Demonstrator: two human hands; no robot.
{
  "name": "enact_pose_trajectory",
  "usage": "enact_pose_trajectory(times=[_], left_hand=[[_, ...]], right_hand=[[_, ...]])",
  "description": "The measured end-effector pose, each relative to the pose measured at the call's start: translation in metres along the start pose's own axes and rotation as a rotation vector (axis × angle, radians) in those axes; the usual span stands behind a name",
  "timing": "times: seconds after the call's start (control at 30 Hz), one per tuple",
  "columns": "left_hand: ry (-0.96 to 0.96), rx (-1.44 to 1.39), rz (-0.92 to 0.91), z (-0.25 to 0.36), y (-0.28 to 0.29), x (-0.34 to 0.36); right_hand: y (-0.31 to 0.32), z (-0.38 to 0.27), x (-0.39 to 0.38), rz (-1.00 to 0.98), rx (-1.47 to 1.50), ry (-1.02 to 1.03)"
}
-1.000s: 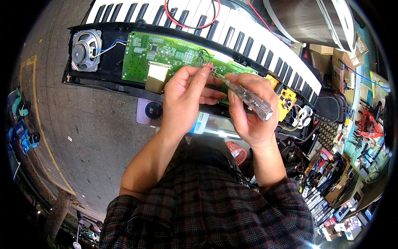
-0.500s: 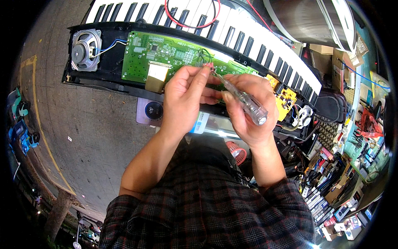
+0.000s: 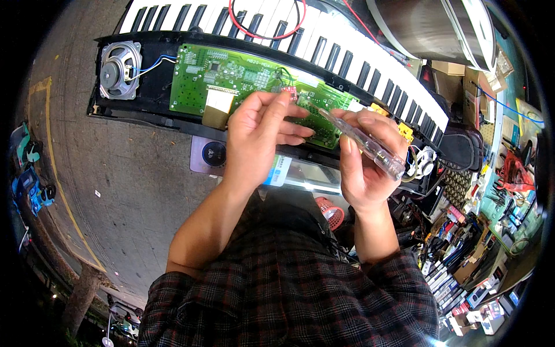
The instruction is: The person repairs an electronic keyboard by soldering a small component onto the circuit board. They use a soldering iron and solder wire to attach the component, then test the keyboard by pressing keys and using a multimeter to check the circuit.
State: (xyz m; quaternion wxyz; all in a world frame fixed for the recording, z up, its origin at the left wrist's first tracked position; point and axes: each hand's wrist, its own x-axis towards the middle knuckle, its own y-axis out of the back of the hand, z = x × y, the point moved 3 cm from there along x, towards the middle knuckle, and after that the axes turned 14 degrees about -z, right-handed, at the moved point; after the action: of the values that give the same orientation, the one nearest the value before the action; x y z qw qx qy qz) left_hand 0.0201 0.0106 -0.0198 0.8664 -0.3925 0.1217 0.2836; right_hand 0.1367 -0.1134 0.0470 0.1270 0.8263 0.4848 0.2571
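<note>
An opened electronic keyboard shows a green circuit board in its black casing, with a ribbon cable hanging from the board's lower edge. My left hand pinches a small red component with thin dark wires, just over the board. My right hand grips a clear-handled screwdriver; its tip points up-left toward the board, a short way right of the red component. A speaker sits at the casing's left end, and a yellow board is partly behind my right hand.
The white and black keys run along the back. A grey paved ground lies left, a pink basket below. At the right are a cluttered workbench and a dark padded bag.
My right hand and the screwdriver have moved right, drawing the tip away from the red component. My left hand has stayed almost in place, still pinching the component.
</note>
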Motion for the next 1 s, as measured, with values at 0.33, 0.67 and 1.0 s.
enact_pose_trajectory(times=[0.33, 0.67, 1.0], left_hand=[[0.001, -0.006, -0.01, 0.003, 0.001, -0.001], [-0.073, 0.038, 0.103, 0.006, -0.008, -0.024], [-0.16, 0.31, -0.138, -0.012, -0.081, -0.076]], right_hand=[[-0.001, 0.0, -0.011, 0.049, 0.179, -0.038], [0.011, -0.009, -0.024, 0.278, 0.745, -0.318], [0.042, -0.024, -0.063, 0.434, 1.285, -0.436]])
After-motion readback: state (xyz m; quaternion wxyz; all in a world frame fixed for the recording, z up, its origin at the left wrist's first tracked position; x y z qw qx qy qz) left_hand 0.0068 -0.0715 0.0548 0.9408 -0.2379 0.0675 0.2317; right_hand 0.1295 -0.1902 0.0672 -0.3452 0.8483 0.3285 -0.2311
